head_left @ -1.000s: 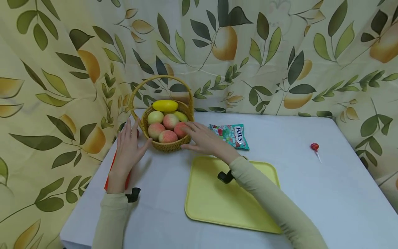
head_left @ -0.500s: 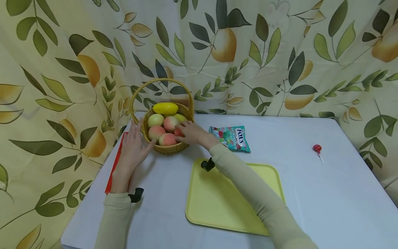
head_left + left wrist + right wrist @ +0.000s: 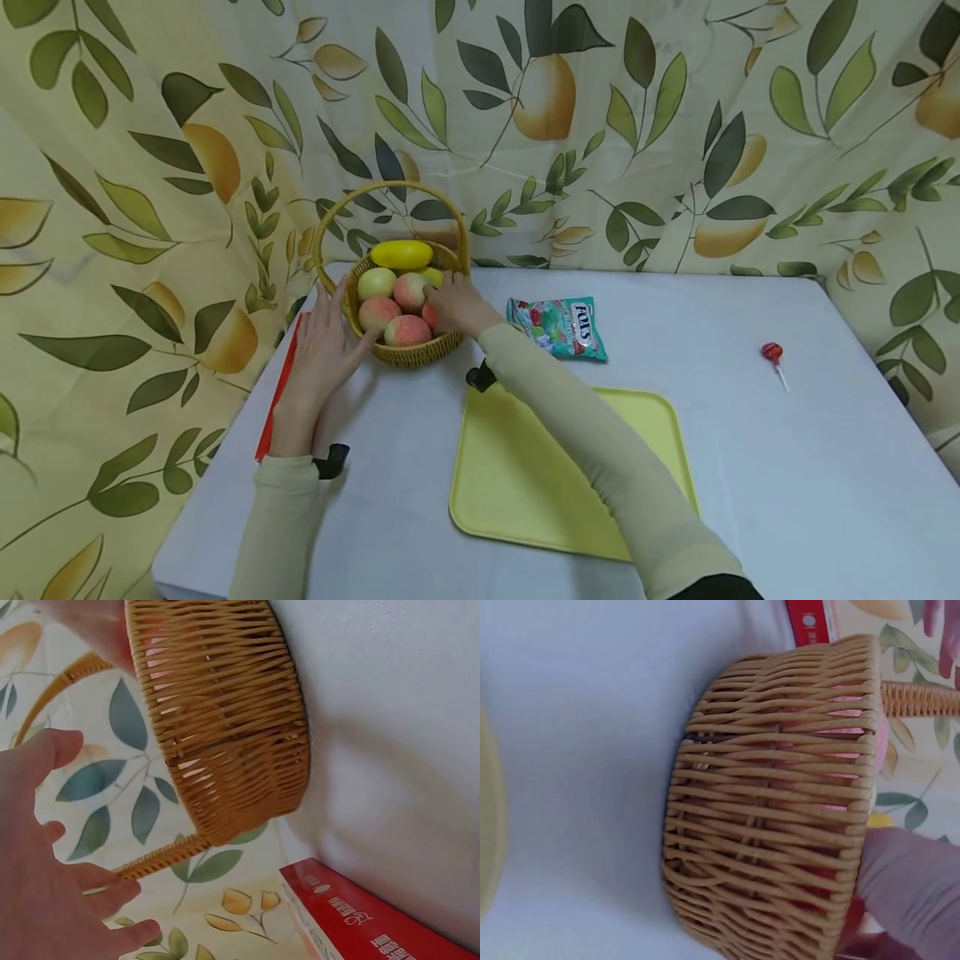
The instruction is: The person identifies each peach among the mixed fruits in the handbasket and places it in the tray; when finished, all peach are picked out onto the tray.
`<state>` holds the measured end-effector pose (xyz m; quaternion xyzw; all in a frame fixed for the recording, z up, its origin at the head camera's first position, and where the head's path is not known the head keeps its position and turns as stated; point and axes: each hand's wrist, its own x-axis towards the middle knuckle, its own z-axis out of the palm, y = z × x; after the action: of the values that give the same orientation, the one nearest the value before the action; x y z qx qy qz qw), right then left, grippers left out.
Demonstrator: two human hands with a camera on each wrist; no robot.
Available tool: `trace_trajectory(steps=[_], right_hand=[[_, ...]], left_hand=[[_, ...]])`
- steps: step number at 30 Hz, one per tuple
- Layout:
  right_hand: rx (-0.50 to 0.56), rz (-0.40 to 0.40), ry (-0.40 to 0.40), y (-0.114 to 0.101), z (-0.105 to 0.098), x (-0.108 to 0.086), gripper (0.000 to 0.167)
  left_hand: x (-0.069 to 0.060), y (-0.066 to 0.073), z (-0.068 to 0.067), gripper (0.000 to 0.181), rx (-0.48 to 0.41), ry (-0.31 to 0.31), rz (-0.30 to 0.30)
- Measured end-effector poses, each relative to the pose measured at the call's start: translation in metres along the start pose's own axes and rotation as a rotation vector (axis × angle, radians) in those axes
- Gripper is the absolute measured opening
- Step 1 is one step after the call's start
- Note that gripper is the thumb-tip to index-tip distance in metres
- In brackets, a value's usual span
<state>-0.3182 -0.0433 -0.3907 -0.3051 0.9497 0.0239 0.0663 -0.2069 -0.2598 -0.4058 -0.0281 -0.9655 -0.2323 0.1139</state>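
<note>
Your left grip (image 3: 321,354) is wide, its fingers almost straight, near the left side of the wicker basket (image 3: 412,357), which stands on the surface (image 3: 390,508). Your right grip (image 3: 461,307) is at a reddish peach (image 3: 430,316) inside the basket's right side; whether it holds this fruit, I cannot tell.

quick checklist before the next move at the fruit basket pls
1. Basket upright on the table: ok.
2. Right hand over the basket's right side: ok.
3. Grip on the red peach there: cannot tell, the hand hides most of it.
4. Left hand touching the handle: cannot tell, its fingertips are close.
5. Candy bag off the tray: ok.
6. Tray fully visible: not ok, the right sleeve covers part.
</note>
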Motion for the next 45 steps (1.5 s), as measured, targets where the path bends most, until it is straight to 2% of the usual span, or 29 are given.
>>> trace_trajectory(steps=[5,9,13,16,20,23,28,33,39,45], right_hand=[[0.087,-0.008,0.127,0.004,0.005,0.000,0.076],[0.200,-0.032,0.254,0.010,0.003,-0.014,0.067],[0.331,-0.086,0.341,0.021,-0.007,-0.046,0.053],[0.357,-0.148,0.397,0.032,-0.010,-0.078,0.047],[0.408,-0.271,0.488,0.049,-0.003,-0.121,0.037],[0.497,-0.304,0.515,0.059,0.005,-0.153,0.033],[0.587,-0.149,0.498,0.076,0.017,-0.204,0.042],[0.606,0.030,0.522,0.094,0.035,-0.242,0.053],[0.619,0.197,0.546,0.107,0.056,-0.272,0.060],[0.645,0.267,0.535,0.112,0.068,-0.285,0.060]], left_hand=[[0.001,0.001,0.000,0.092,-0.011,-0.016,-0.015],[0.001,0.003,-0.001,0.093,-0.018,-0.013,-0.012],[0.001,0.002,-0.001,0.092,-0.021,-0.003,-0.003],[0.001,0.001,-0.002,0.091,-0.028,-0.003,0.004],[0.002,0.002,-0.003,0.092,-0.032,-0.010,-0.004],[0.003,0.002,-0.004,0.092,-0.028,-0.015,-0.018],[0.003,0.004,-0.003,0.089,-0.040,-0.011,-0.017],[0.001,0.002,0.000,0.087,-0.045,0.001,-0.005],[-0.002,-0.001,0.002,0.087,-0.068,0.032,-0.001],[0.004,-0.005,-0.001,0.092,-0.171,0.086,-0.014]])
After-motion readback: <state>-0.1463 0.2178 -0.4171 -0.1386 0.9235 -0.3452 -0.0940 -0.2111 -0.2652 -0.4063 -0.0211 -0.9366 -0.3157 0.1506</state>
